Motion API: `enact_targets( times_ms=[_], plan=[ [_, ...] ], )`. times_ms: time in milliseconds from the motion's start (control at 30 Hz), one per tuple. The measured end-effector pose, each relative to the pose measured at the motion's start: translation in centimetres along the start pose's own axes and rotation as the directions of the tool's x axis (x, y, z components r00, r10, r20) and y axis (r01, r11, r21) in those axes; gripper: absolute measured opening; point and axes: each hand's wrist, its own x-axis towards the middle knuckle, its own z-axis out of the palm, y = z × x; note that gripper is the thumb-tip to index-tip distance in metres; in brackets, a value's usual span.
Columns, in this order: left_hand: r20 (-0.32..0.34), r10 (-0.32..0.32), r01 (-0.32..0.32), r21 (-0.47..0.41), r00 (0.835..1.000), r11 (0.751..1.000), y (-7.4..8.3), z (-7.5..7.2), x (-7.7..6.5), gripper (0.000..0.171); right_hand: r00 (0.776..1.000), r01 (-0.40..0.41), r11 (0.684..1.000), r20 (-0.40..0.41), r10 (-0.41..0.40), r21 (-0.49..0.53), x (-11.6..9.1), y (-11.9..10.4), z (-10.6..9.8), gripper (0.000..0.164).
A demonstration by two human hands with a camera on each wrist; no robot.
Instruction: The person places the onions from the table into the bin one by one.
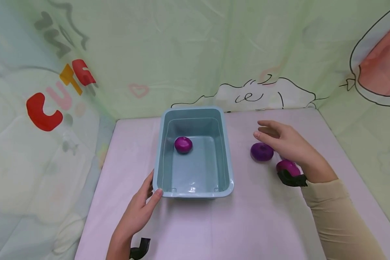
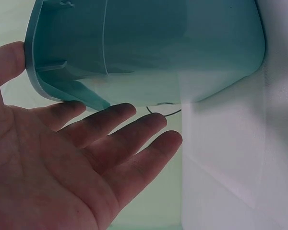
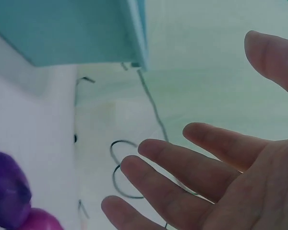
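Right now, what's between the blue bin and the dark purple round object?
The head view shows only bare tabletop between the bin and dark purple object.

Pale tabletop [image 1: 247, 224], blue tub [image 1: 195, 173] on it; purple onions [image 1: 261, 152] to the tub's right

Your left hand [image 1: 138, 211] reaches up from the lower edge of the head view, its fingers almost straight and a little spread, the thumb standing apart. Your right hand [image 1: 287, 144] points toward the left, with relaxed, separated fingers. Your right forearm [image 1: 339, 216] slants downward behind it.
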Motion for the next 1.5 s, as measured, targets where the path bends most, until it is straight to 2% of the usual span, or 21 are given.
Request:
enact_targets(
  times_ms=[333, 633, 1500],
  plan=[
    [0.006, 0.001, -0.001, -0.014, 1.000, 1.000, 0.1, 0.0, -0.1, 0.071, 0.998, -0.056, 0.997, -0.015, 0.055, -0.053, 1.4, 3.1, 0.8, 0.093],
    [0.004, 0.004, -0.004, -0.009, 1.000, 1.000, 0.2, 0.0, 0.0, 0.070, 0.996, -0.090, 0.991, -0.021, 0.089, -0.103, 2.0, 4.9, 1.4, 0.098],
    [-0.001, -0.014, 0.014, -0.001, 1.000, 1.000, 0.4, 0.0, -0.1, 0.070, 0.991, -0.129, 0.971, -0.051, 0.122, -0.200, 3.6, 10.7, 3.2, 0.097]
  ],
)
